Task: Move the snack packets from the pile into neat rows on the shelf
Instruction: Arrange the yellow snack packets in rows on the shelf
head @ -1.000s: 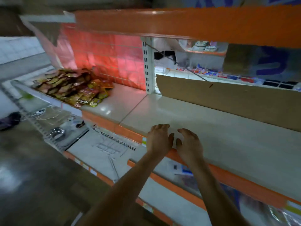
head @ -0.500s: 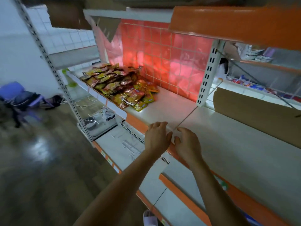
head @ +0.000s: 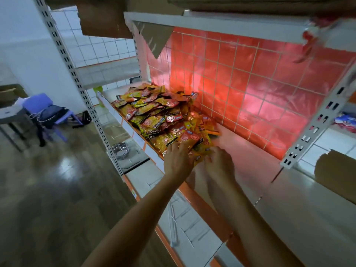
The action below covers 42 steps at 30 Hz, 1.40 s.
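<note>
Item: pile of snack packets (head: 159, 120), heaped at the left end of the shelf (head: 240, 151). Since half a second ago my left hand (head: 178, 160) and right hand (head: 219, 162) have reached the pile's near edge. Fingers lie on packets; whether they grip, I cannot tell.

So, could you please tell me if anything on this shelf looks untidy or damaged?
The snack packets lie in a jumbled heap, not rows, and the cardboard at right has a torn edge.

Pale shelf (head: 250, 157), orange front edge, carried heaped pile of snack packets (head: 158, 116) at left end, against red-tiled back panel (head: 250, 83).
</note>
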### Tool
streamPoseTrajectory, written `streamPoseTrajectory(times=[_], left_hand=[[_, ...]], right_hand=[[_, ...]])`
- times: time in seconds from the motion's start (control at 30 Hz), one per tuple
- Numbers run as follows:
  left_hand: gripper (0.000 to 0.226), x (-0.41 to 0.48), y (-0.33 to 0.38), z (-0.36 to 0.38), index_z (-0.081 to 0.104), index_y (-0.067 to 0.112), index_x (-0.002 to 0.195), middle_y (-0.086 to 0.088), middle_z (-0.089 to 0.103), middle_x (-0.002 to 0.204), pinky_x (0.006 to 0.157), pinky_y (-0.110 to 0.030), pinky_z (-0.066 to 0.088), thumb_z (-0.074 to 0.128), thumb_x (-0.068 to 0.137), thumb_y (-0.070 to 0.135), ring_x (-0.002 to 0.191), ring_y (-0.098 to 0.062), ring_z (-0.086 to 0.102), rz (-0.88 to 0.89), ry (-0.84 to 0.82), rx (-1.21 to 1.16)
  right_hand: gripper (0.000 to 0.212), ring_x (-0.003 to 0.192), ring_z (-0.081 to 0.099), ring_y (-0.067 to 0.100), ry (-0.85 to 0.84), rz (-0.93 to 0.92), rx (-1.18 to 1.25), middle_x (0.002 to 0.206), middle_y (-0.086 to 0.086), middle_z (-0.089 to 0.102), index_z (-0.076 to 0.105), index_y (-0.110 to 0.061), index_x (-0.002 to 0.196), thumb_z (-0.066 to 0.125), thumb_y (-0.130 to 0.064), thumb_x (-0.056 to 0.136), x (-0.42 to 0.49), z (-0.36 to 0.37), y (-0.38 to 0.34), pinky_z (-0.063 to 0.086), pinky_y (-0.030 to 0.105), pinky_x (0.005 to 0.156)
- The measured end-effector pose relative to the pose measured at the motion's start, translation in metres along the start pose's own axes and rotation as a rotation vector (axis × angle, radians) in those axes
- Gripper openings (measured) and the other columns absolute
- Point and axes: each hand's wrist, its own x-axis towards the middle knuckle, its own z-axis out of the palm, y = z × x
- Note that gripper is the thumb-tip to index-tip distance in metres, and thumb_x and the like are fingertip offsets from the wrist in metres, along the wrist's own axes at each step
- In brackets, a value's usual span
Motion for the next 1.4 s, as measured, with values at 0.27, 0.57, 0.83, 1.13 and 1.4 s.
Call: streamPoseTrajectory(times=[0.27,0.57,0.83,1.13,1.4], left_hand=[[0.050,0.036,-0.015,0.013,0.041,0.018,0.135,-0.009,0.045,0.137,0.101,-0.038,0.038,0.050,0.094,0.044,0.127,-0.028,0.039,-0.048,-0.004,0.070],[0.058,0.053,-0.023,0.012,0.038,0.015,0.137,-0.008,0.046,0.134,0.097,-0.033,0.040,0.058,0.090,0.042,0.121,-0.025,0.042,-0.020,-0.023,0.049],[0.070,0.055,-0.028,-0.005,0.031,0.012,0.139,-0.011,0.041,0.125,0.081,-0.035,0.050,0.069,0.083,0.030,0.109,-0.028,0.054,-0.129,0.066,-0.069],[0.050,0.058,-0.039,-0.011,0.035,0.010,0.126,-0.012,0.058,0.120,0.074,-0.041,0.050,0.061,0.090,0.031,0.101,-0.036,0.062,-0.243,0.158,-0.202],[0.033,0.064,-0.050,-0.015,0.036,0.015,0.116,-0.006,0.065,0.092,0.062,-0.034,0.043,0.047,0.098,0.040,0.080,-0.030,0.063,-0.361,0.248,-0.362]], right_hand=[[0.036,0.108,0.053,0.037,-0.001,0.158,-0.027,0.117,0.016,0.061,0.050,-0.007,0.119,0.052,-0.030,0.092,0.041,0.018,-0.006,0.044,0.041,0.085],[0.037,0.110,0.050,0.034,0.051,0.169,-0.038,0.120,0.013,0.059,0.054,-0.013,0.124,0.053,-0.029,0.091,0.057,0.025,-0.018,0.042,0.037,0.088],[0.038,0.120,0.040,0.034,0.082,0.150,-0.122,0.132,0.010,0.050,0.059,-0.017,0.125,0.054,-0.033,0.091,0.066,0.030,-0.029,0.039,0.040,0.095],[0.040,0.127,0.036,0.032,0.088,0.100,-0.022,0.135,0.011,0.047,0.058,-0.015,0.126,0.060,-0.031,0.090,0.075,0.036,-0.048,0.034,0.039,0.101],[0.035,0.120,0.047,0.028,0.081,0.015,-0.034,0.125,0.009,0.057,0.059,-0.015,0.123,0.058,-0.026,0.091,0.087,0.054,-0.070,0.036,0.038,0.098]])
